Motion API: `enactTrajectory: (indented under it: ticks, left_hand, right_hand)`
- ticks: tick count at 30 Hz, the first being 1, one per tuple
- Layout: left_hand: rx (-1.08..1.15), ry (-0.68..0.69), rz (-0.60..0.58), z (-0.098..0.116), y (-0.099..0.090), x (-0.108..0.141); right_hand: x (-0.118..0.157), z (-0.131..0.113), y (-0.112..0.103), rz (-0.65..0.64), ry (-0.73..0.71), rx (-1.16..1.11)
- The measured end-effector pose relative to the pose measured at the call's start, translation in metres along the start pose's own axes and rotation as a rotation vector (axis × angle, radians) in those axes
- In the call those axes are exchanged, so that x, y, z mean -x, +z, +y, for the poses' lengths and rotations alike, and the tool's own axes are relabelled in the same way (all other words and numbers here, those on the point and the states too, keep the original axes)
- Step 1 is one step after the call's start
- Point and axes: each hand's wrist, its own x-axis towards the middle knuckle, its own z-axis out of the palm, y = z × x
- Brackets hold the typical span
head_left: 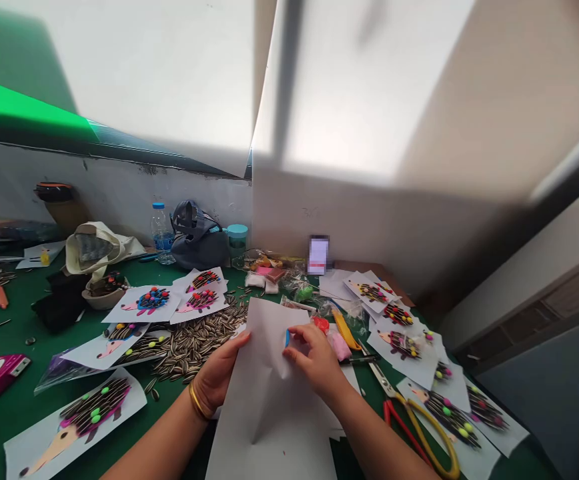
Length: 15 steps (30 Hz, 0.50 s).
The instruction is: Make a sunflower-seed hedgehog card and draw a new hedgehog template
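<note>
White sheet (269, 420), visible face yet undecorated, is gripped by left hand (218, 370), blue piece (287, 339) pinched by right hand (317, 357); seemingly finished hedgehog pictures (82, 420) are laid either side.

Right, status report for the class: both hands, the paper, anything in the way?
Left hand holding white sheet by its edge. Right hand pinching small blue piece over it. Sunflower seeds left, scissors right, neither lying on sheet.

white sheet (269, 407) blocks lower centre, scissors (393, 395) lower right; a hand could cross green tabletop (24, 403), lower left.
</note>
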Motion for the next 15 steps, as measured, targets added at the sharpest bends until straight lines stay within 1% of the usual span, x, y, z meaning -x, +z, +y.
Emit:
enactTrajectory:
  ticks: [5, 11, 15]
  left_hand:
    - [-0.019, 0.017, 0.001, -0.0027, -0.0022, -0.0016]
    - [-0.042, -0.026, -0.015, -0.0080, -0.0031, -0.0013]
    - [-0.026, 0.028, 0.043, -0.0074, -0.0041, -0.0003]
  right_hand:
    - [-0.0017, 0.0038, 0.0003, -0.013, 0.000, -0.119]
    - [-0.0050, 0.0093, 0.0022, -0.020, 0.058, -0.165]
    - [-0.0048, 0.0094, -0.0063, -0.013, -0.024, -0.082]
